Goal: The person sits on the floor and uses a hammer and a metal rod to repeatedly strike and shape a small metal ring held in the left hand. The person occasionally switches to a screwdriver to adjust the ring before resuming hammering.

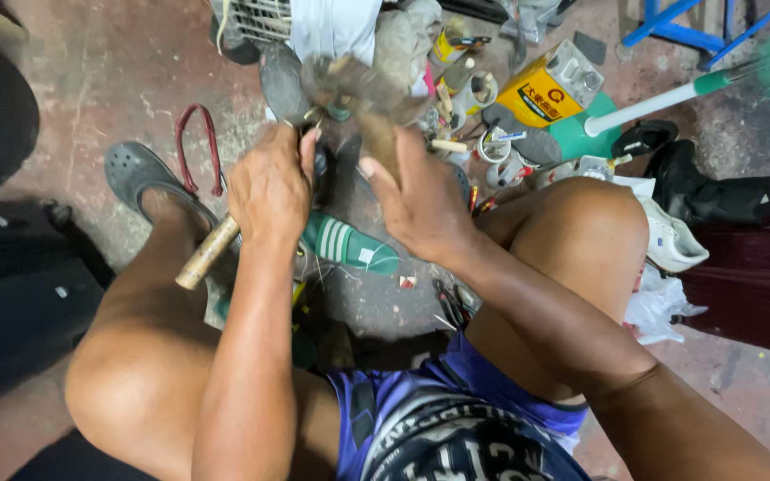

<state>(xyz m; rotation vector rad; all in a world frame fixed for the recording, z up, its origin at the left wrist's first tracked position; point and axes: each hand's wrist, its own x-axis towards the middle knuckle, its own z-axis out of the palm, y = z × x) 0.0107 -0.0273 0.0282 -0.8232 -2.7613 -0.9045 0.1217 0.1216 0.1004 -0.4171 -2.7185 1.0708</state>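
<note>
While you sit low over the concrete floor [109, 71], your left hand [269, 191] is wrapped tight around a wooden hammer handle [208, 253] whose end sticks out to the near left. Your right hand [421, 205] is closed around a brown, blurred shoe [363, 89], held up just beyond your knuckles. Below the hands lies a green striped shoe [349, 245]. Far right stands a yellow can [552, 87], near a white sneaker [670, 239].
</note>
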